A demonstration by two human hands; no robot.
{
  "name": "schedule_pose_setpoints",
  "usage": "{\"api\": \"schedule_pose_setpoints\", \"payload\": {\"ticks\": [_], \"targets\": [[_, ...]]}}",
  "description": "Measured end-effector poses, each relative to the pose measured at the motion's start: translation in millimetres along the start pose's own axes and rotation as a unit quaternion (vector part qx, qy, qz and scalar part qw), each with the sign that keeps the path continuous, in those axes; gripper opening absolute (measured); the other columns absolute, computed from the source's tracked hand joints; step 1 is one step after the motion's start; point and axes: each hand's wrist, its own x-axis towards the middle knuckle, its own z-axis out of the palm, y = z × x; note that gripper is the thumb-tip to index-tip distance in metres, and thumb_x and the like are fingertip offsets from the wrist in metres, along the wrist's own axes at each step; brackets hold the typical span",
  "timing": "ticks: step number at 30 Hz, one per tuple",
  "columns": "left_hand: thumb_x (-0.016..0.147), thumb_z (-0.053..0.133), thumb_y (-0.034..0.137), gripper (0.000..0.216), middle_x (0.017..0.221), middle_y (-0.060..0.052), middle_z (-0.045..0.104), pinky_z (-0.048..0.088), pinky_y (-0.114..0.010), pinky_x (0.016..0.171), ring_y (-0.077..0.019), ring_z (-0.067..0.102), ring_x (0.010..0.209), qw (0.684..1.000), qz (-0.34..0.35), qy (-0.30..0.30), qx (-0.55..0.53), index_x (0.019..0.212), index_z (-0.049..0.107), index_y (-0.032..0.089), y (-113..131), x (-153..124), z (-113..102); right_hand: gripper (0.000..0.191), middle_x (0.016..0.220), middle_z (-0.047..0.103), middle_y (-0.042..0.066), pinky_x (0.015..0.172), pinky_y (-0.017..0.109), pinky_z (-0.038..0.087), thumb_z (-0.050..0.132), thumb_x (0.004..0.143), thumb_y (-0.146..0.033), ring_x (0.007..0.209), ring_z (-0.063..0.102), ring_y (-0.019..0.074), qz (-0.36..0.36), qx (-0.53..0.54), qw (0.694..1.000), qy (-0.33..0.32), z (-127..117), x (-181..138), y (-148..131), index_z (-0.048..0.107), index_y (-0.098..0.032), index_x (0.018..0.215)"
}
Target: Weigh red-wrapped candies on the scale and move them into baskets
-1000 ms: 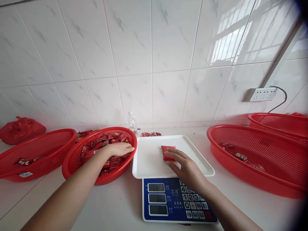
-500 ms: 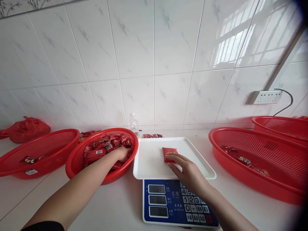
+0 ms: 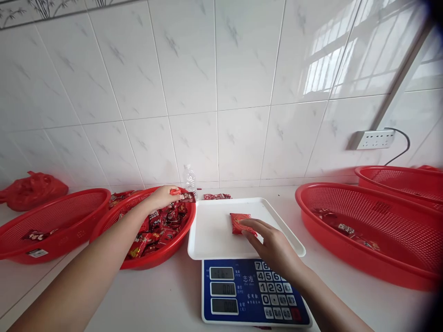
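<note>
My left hand (image 3: 166, 196) is raised over the far rim of a round red basket (image 3: 192, 221) and is closed on a small dark-red snack packet (image 3: 188, 197). Many similar red wrapped packets (image 3: 155, 233) fill that basket below it. A larger red packet (image 3: 238, 222) lies on the white tray (image 3: 211, 240) of the scale. My right hand (image 3: 272, 237) rests at the packet's right side, fingers and thumb closed around its edge. Part of the packet is hidden under the fingers.
The blue keypad panel (image 3: 249, 295) fronts the scale. Red baskets stand at left (image 3: 69, 226) and right (image 3: 360, 249), each with a few packets, and another red basket (image 3: 398, 177) is behind. A clear bottle (image 3: 189, 180) and a red bag (image 3: 36, 190) stand near the tiled wall.
My left hand has risen out of the packets towards the basket's far rim, now with a packet in it. The right hand stays by the red packet on the tray.
</note>
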Motion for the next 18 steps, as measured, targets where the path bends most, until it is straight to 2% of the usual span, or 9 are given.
{"api": "schedule_pose_setpoints", "payload": {"ticks": [3, 5, 8, 11, 15, 18], "targets": [[0.070, 0.065, 0.049, 0.037, 0.087, -0.007, 0.065, 0.044, -0.026, 0.061, -0.0196, 0.060, 0.077, 0.996, 0.031, -0.032, -0.075, 0.088, 0.060, 0.017, 24.6, -7.0, 19.4, 0.026, 0.108, 0.069, 0.005, 0.072, 0.038, 0.056, 0.043, 0.089, -0.031, 0.093, 0.066, 0.0235, 0.005, -0.010, 1.000, 0.003, -2.6, 0.5, 2.8, 0.064, -0.026, 0.105], [0.069, 0.068, 0.049, 0.045, 0.104, -0.010, 0.064, 0.047, -0.030, 0.074, -0.0231, 0.060, 0.096, 0.991, 0.052, -0.074, -0.101, 0.101, 0.059, 0.019, 37.2, -11.5, 35.3, 0.027, 0.109, 0.068, 0.006, 0.076, 0.039, 0.055, 0.043, 0.090, -0.031, 0.096, 0.065, 0.0237, 0.011, -0.028, 1.000, 0.004, -3.7, 1.2, 6.5, 0.063, -0.026, 0.106], [0.075, 0.062, 0.053, 0.063, 0.136, -0.011, 0.047, 0.039, -0.035, 0.097, -0.0248, 0.042, 0.127, 0.981, 0.088, -0.155, -0.081, 0.127, 0.045, 0.024, 47.3, -16.1, 52.9, 0.029, 0.115, 0.066, 0.007, 0.086, 0.042, 0.052, 0.045, 0.090, -0.032, 0.105, 0.061, 0.0248, 0.016, -0.063, 0.998, -0.007, -4.4, 2.4, 12.3, 0.063, -0.024, 0.111], [0.084, 0.046, 0.056, 0.063, 0.148, -0.008, 0.033, 0.029, -0.036, 0.106, -0.0246, 0.031, 0.135, 0.979, 0.092, -0.182, 0.022, 0.138, 0.035, 0.025, 49.0, -19.9, 63.8, 0.032, 0.125, 0.060, 0.006, 0.095, 0.045, 0.046, 0.046, 0.090, -0.033, 0.119, 0.052, 0.0258, 0.012, -0.079, 0.995, -0.062, -5.0, 3.6, 14.6, 0.062, -0.026, 0.117], [0.083, 0.048, 0.053, 0.062, 0.146, -0.010, 0.037, 0.023, -0.042, 0.109, -0.0297, 0.028, 0.136, 0.948, 0.115, -0.204, 0.216, 0.137, 0.040, 0.023, 48.1, -28.8, 79.0, 0.034, 0.127, 0.059, 0.003, 0.101, 0.048, 0.040, 0.045, 0.091, -0.037, 0.129, 0.040, 0.0282, 0.030, -0.101, 0.982, -0.156, -7.8, 4.2, 12.6, 0.064, -0.026, 0.117], [0.083, 0.046, 0.057, 0.067, 0.149, -0.010, 0.032, 0.014, -0.051, 0.110, -0.0323, 0.015, 0.140, 0.928, 0.118, -0.206, 0.287, 0.141, 0.033, 0.026, 49.4, -35.0, 91.0, 0.033, 0.127, 0.060, 0.003, 0.100, 0.045, 0.040, 0.046, 0.090, -0.037, 0.126, 0.044, 0.0268, 0.042, -0.117, 0.976, -0.179, -10.8, 4.3, 12.0, 0.065, -0.025, 0.115]]}}
